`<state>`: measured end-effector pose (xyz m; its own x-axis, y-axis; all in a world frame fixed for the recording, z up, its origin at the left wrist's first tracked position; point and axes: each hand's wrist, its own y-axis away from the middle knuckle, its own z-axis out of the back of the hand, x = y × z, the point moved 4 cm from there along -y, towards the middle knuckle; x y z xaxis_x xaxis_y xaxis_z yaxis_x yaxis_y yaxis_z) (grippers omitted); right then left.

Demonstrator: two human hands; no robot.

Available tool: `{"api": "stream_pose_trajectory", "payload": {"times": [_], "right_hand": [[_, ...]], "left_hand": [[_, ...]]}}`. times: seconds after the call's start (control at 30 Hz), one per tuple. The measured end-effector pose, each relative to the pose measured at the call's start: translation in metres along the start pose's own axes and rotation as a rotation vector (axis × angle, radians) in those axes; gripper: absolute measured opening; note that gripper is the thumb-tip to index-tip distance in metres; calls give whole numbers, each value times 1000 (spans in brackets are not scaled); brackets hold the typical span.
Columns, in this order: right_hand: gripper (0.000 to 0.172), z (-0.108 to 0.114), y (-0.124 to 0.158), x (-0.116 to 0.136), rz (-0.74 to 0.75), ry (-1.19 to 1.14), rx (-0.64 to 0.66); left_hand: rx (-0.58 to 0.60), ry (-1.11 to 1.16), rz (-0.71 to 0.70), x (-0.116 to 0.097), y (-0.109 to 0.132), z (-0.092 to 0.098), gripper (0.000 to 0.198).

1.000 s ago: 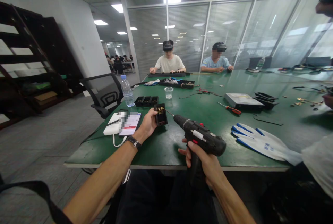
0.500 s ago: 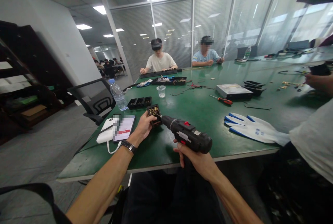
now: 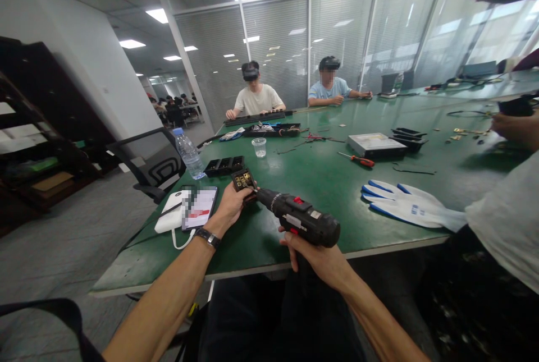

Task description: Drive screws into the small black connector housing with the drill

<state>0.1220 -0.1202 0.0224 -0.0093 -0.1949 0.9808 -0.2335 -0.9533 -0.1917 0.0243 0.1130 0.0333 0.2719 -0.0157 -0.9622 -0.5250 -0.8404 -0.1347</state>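
Note:
My left hand [image 3: 229, 207] grips a small black socket part [image 3: 241, 180] with brass contacts, tilted on the green table [image 3: 328, 182]. A black cordless drill [image 3: 301, 218] is held by its handle in my right hand [image 3: 318, 258], below the table's near edge. The drill's bit touches the part's right side. A watch sits on my left wrist.
A phone [image 3: 199, 207] on a white power bank lies left of my hand. Behind are a water bottle [image 3: 187, 153], a black tray [image 3: 224, 165], a plastic cup [image 3: 259, 147], a red screwdriver [image 3: 357, 160], a metal box [image 3: 376, 144], white-blue gloves [image 3: 404, 204]. Other people sit around.
The drill moved forward until its bit reached the part in my left hand. The part tilted toward the drill. The view shifted slightly right.

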Motion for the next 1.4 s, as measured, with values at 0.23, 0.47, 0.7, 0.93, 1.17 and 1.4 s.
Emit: {"api": "stream_pose_trajectory", "payload": {"times": [0.23,0.47,0.7,0.93,1.17,1.4], "right_hand": [[21,-2,0,3,-7,7,-33],[22,-3,1,6,-15,27,-25],[21,-3,0,5,-49,31,-46],[22,-5,3,12,-36,49,-19],[23,-6,3,14,-49,53,-30],[23,-5,2,11,-41,83,-31]], "left_hand": [[-29,-16,-24,-2,0,0,41],[-37,-85,-78,0,-1,0,40],[-44,-115,-88,0,1,-1,40],[-17,-123,-80,5,-3,1,43],[-40,-189,-119,4,-2,2,42],[-42,-198,-124,3,-2,2,42]]}}
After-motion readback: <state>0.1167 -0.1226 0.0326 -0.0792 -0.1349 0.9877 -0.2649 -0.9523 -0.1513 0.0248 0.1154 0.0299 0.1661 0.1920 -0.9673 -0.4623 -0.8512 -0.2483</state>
